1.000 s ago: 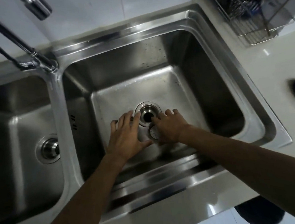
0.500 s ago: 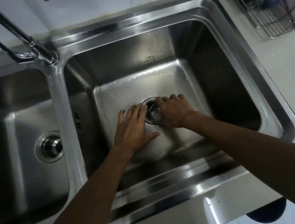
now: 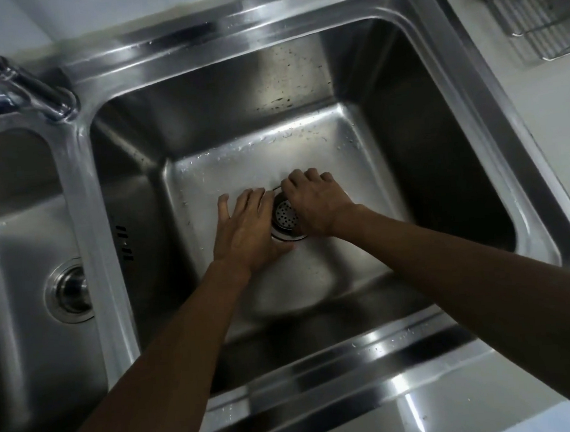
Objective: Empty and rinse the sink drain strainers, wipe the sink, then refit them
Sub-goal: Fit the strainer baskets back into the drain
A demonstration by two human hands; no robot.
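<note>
In the steel right basin (image 3: pixel 238 158), a round perforated strainer (image 3: pixel 285 217) sits in the drain opening (image 3: pixel 290 238). My right hand (image 3: pixel 313 203) lies over its right side with fingers curled, pinching the thin wire handle at the far edge. Just left of the drain, my left hand (image 3: pixel 247 232) rests flat on the basin floor, fingers straight and fingertips touching the drain's rim. Water drops and dark specks cling to the back wall of the basin.
The left basin's drain (image 3: pixel 69 290) shows a hollow metal cup; whether a strainer is in it I cannot tell. A chrome faucet (image 3: pixel 28 89) stands on the divider at the back. A wire dish rack (image 3: pixel 534 15) sits on the white counter (image 3: pixel 569 118) at the right.
My right hand carried the strainer from the basin floor over the open drain and lowered it into the opening. My left hand stayed flat beside the drain.
</note>
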